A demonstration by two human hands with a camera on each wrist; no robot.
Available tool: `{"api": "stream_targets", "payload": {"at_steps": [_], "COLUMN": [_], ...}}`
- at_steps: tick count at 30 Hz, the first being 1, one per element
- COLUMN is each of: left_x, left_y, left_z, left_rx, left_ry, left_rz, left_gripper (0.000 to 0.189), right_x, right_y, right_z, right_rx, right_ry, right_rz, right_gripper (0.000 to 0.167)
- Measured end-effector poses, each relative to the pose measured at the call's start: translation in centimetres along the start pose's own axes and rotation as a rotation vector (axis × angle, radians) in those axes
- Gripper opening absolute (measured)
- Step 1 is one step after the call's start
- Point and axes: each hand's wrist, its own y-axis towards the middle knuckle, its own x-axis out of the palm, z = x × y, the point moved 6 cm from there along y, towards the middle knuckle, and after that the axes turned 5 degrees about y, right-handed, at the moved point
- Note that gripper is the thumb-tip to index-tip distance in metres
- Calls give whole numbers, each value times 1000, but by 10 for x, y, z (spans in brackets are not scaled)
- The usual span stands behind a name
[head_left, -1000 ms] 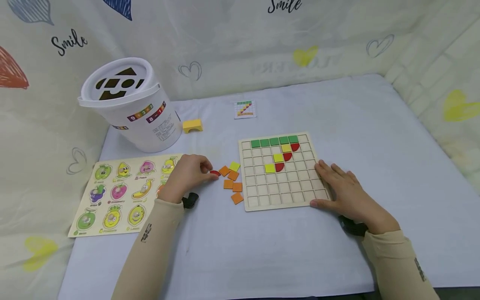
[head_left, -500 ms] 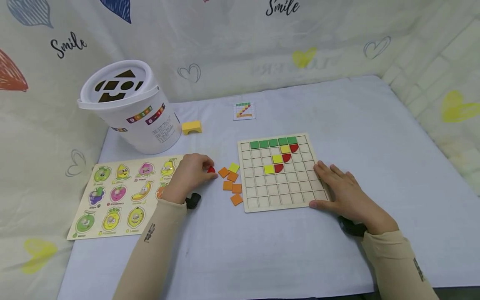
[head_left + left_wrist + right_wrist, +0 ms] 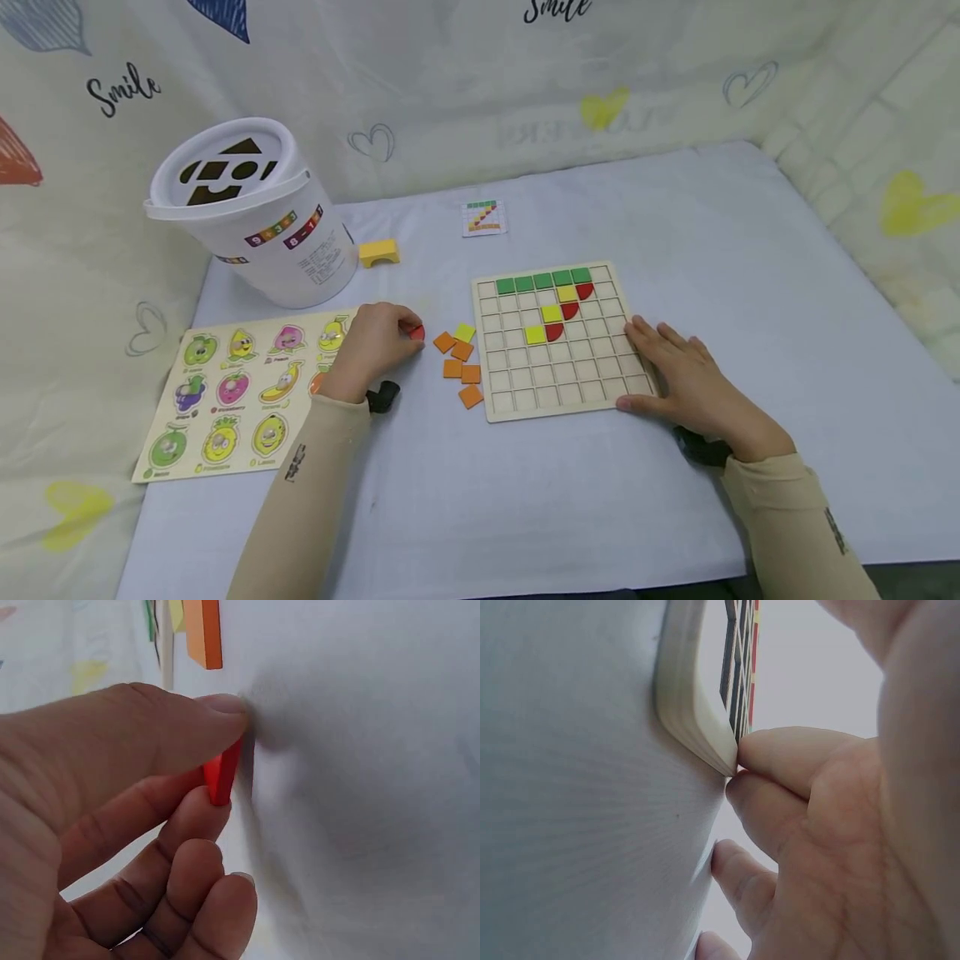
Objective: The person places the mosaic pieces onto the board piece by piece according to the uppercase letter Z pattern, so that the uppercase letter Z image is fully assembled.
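Observation:
My left hand (image 3: 378,346) pinches a red quarter-circle tile (image 3: 222,774) between thumb and fingers, just above the tablecloth. Right of it lie several loose orange tiles (image 3: 452,368) and one yellow tile (image 3: 465,332). A wooden grid board (image 3: 577,383) holds a row of green tiles (image 3: 543,281) near its top, with yellow and red tiles stepping down to the left below. My right hand (image 3: 686,379) rests with extended fingers against the board's right edge; in the right wrist view its fingertips touch the board's corner (image 3: 682,697).
A white bucket (image 3: 300,258) with a shape-cut lid stands at the back left, beside a yellow arch block (image 3: 379,252). A fruit puzzle board (image 3: 206,408) lies partly under the left forearm. A small pattern card (image 3: 483,218) lies behind the grid board.
The red tile has turned in my left fingers and moved slightly left, away from the loose tiles. My right hand has stayed at the board's edge.

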Motion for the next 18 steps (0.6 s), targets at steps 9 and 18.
{"api": "stream_targets", "payload": {"at_steps": [9, 18], "left_x": [1, 27], "left_y": [2, 5], "left_z": [23, 72], "left_rx": [117, 255], "left_ry": [-40, -67], "left_rz": [34, -20], "left_gripper": [24, 19], "right_x": [-1, -1], "right_y": [0, -1], "right_z": [-1, -1], "right_rx": [1, 0], "right_ry": [-18, -10], "right_rz": [1, -6], "right_gripper": [115, 114]}}
